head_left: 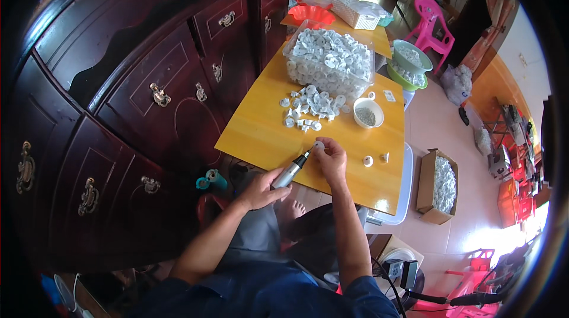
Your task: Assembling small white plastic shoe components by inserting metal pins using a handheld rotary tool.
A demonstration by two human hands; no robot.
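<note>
My left hand (258, 192) is wrapped round a silver and black electric screwdriver (289, 173), which slants up to the right. Its tip meets a small round white plastic part (319, 145), pinched in the fingers of my right hand (333, 163) over the table's near edge. Just beyond my hands lies a loose heap of similar white parts (317, 103). To the right of that heap, a white bowl (379, 106) holds many tiny greyish pieces, too small to tell. Two white parts (368, 161) stand apart at the table's right side.
A clear bin (360, 88) piled with white parts stands on the yellow table (255, 122). Dark wooden cabinets (172, 134) run along the left. On the floor to the right is a cardboard box (425, 190) of white parts; a pink chair (431, 24) stands farther back.
</note>
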